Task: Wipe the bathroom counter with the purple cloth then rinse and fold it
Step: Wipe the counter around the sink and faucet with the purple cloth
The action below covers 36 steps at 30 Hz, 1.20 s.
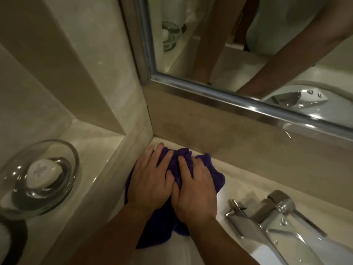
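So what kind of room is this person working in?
Most likely a bathroom: a chrome faucet stands on a pale counter, a framed mirror hangs above it, and a bar of soap sits in a glass dish to the left.

Beige marble walls (57, 77), chrome-framed mirror (225, 41)

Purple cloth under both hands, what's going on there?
A person is wiping the counter. The left hand and right hand press down on the cloth, which lies in the corner below the mirror. The faucet sits to the right. The cloth is bunched, not yet folded.
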Available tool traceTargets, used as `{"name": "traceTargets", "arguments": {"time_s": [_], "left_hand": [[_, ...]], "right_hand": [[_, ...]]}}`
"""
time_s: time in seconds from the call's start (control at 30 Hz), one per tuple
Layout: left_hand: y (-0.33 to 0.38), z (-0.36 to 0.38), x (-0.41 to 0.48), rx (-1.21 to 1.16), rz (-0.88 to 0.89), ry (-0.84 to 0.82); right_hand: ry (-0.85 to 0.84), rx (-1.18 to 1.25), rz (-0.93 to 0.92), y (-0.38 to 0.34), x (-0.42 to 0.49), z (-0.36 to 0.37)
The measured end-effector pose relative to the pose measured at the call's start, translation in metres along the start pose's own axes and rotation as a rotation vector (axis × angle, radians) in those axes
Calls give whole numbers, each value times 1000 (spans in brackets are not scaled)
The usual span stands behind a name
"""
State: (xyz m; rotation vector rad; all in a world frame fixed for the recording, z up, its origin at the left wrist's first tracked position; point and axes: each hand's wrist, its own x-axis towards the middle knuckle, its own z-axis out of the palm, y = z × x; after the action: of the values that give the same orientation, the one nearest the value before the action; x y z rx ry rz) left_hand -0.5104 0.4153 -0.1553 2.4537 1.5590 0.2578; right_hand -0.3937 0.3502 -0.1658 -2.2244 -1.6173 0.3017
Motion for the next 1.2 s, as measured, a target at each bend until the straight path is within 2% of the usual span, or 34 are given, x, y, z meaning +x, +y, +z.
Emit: {"name": "traceTargets", "arguments": {"time_s": [0.37,0.6,0.77,0.93,1.07,1.2], "left_hand": [[-3,2,40,-32,52,125],[-2,1,41,-3,76,149],[4,3,20,-6,111,142],[19,7,-17,-23,148,121],[27,6,-45,-25,120,86],[27,10,-72,-30,140,92]], "right_hand": [[132,-126,-7,-3,38,3],[149,-107,-5,-4,38,1],[84,-167,50,3,13,-4],[-23,-120,103,14,-26,-22],[-123,-60,49,19,-51,-28],[-105,-65,-23,21,-77,-27]]}}
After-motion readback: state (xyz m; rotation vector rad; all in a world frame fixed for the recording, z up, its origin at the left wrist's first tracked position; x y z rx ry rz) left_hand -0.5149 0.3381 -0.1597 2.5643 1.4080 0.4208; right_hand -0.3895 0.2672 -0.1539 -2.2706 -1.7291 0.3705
